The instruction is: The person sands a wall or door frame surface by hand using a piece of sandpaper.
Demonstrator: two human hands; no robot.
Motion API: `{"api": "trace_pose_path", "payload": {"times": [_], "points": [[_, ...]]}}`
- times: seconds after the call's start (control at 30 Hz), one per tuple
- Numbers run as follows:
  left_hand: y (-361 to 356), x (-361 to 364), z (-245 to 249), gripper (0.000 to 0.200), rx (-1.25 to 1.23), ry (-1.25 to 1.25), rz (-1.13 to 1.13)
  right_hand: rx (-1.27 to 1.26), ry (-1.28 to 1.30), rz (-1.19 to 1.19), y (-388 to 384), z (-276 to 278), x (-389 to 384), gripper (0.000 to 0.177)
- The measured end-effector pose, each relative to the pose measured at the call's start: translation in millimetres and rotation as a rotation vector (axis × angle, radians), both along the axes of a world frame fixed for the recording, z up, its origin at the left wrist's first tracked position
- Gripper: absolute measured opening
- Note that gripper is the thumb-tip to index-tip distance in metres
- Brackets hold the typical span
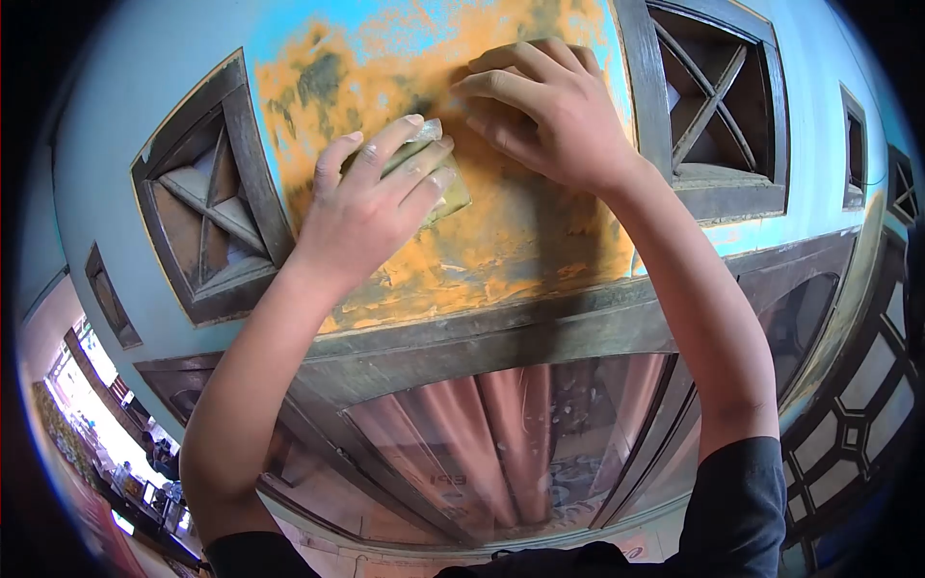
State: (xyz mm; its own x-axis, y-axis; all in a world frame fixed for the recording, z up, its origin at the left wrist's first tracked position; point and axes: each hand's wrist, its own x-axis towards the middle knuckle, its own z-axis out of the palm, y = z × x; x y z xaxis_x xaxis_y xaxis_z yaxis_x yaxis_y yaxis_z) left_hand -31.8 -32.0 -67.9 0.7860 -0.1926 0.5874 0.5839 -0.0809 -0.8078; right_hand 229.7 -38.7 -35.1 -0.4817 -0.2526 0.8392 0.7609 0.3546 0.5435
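Olive-green pad (458, 196) clasped under bent fingers, the left hand (371, 188) works against the orange-patched wall (462, 268); the right hand (559, 114), fingers loosely parted, is alongside. I'd fear a slack grip dropping the pad.

Wall (202, 72) is pale blue. Patch (515, 246) is orange, blotched grey-black, bright blue at top. Pad (453, 196): olive-yellow. Vents (714, 94): dark brown, X pattern. Beam (482, 335): grey-brown. Curtain (515, 433): dusty pink, streaked lighter and darker. Sleeves (737, 506): black.
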Motion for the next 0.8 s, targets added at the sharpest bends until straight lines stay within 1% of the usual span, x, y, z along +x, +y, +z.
{"api": "trace_pose_path", "payload": {"times": [0.17,0.27,0.37,0.47,0.53,0.57,0.63,0.67,0.73,0.8], "points": [[8,-3,1,0.025,0.016,0.029,-0.045,0.004,-0.125,0.052,-4,9,-18,0.023],[16,-7,-1,0.026,0.033,0.056,-0.077,0.025,-0.123,0.072,-1,18,-27,0.018],[24,-9,-3,0.028,0.047,0.09,-0.096,-0.013,-0.111,0.079,7,13,-29,0.016],[25,-11,-5,0.029,-0.013,0.138,-0.136,0.021,-0.118,0.132,15,11,-26,0.017],[22,-11,-5,0.031,-0.053,0.207,-0.177,-0.058,-0.148,0.054,7,9,-23,0.021],[24,-12,-7,0.032,-0.101,0.189,-0.218,-0.1,-0.16,0.011,3,9,-21,0.025],[28,-14,-11,0.034,-0.204,0.154,-0.303,-0.094,-0.139,-0.001,4,12,-21,0.028],[27,-12,-12,0.035,-0.208,0.109,-0.294,-0.091,-0.128,-0.007,4,13,-21,0.029],[21,-7,-12,0.039,-0.217,0.019,-0.274,-0.088,-0.084,0.044,1,14,-26,0.02],[10,3,-12,0.044,-0.272,-0.116,-0.275,-0.098,-0.08,0.13,-3,13,-26,0.018]]}}
